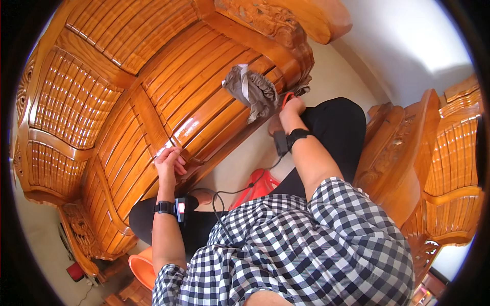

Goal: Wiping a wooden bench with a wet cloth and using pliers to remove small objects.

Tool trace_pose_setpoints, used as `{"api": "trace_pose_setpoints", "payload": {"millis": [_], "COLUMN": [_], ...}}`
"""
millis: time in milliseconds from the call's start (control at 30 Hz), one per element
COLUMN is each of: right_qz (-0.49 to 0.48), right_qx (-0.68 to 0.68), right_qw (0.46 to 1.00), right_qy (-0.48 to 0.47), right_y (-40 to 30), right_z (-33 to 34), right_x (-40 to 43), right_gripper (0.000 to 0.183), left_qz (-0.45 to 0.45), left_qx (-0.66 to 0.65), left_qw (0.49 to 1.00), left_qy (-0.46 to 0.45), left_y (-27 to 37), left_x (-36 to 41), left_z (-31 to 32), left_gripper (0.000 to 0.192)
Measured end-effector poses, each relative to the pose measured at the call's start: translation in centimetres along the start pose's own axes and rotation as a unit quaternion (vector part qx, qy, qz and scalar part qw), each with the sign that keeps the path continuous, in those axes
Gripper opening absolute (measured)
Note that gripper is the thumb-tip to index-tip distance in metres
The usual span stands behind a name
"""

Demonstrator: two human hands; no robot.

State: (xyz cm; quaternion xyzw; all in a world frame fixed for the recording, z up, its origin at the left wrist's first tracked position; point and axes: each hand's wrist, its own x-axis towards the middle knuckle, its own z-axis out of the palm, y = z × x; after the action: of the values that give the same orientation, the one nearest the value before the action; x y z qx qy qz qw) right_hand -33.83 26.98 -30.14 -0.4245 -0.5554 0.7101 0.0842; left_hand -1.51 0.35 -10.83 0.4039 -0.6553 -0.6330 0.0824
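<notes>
My right hand [293, 107] grips a red-handled tool [287, 98], which looks like scissors; its blades are hidden. Right beside it a crumpled grey-brown cloth [260, 91] with a white strip lies over the front edge of a varnished wooden bench [206, 95]. Further left, my left hand [170, 160] hovers at the bench's front edge. Its thumb and forefinger are close together, and whether something thin is pinched between them is too small to make out.
Beneath me is a red plastic stool [254, 185]. A black cable [237, 191] runs to the band on my right wrist. An orange plastic container [141, 267] stands at lower left. Carved wooden furniture [402, 153] rises close on my right, near a white wall [398, 46].
</notes>
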Motion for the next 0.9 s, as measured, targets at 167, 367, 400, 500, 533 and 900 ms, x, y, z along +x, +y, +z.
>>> {"api": "trace_pose_setpoints", "payload": {"millis": [167, 367, 400, 500, 533, 900], "right_qz": [0.086, -0.086, -0.164, -0.167, -0.169, 0.239], "right_qx": [-0.012, -0.275, -0.37, -0.383, -0.406, -0.056], "right_qw": [0.995, 0.956, 0.91, 0.905, 0.895, 0.966], "right_qy": [0.043, -0.053, -0.091, -0.074, -0.076, -0.08], "right_y": [-4.7, -3.4, -3.4, -2.0, -1.5, 0.3], "right_z": [1.5, 0.0, 0.1, -0.4, -0.5, 0.1], "right_x": [4.5, 2.1, 1.3, 2.6, 1.9, -4.8], "right_gripper": [0.031, 0.026, 0.024, 0.021, 0.022, 0.02], "left_qz": [0.006, -0.011, -0.008, -0.002, -0.002, -0.004], "left_qx": [-0.008, -0.019, -0.022, -0.012, -0.015, -0.023], "left_qw": [1.0, 1.0, 1.0, 1.0, 1.0, 1.0], "left_qy": [-0.014, 0.002, 0.001, -0.012, -0.008, -0.011], "left_y": [0.0, -0.5, -0.6, 0.0, -0.1, -0.3], "left_x": [0.4, -0.1, -0.1, 0.5, 0.4, -0.8], "left_z": [0.5, -0.4, -0.6, 0.3, 0.1, -1.5], "left_gripper": [0.018, 0.017, 0.017, 0.016, 0.016, 0.018]}}
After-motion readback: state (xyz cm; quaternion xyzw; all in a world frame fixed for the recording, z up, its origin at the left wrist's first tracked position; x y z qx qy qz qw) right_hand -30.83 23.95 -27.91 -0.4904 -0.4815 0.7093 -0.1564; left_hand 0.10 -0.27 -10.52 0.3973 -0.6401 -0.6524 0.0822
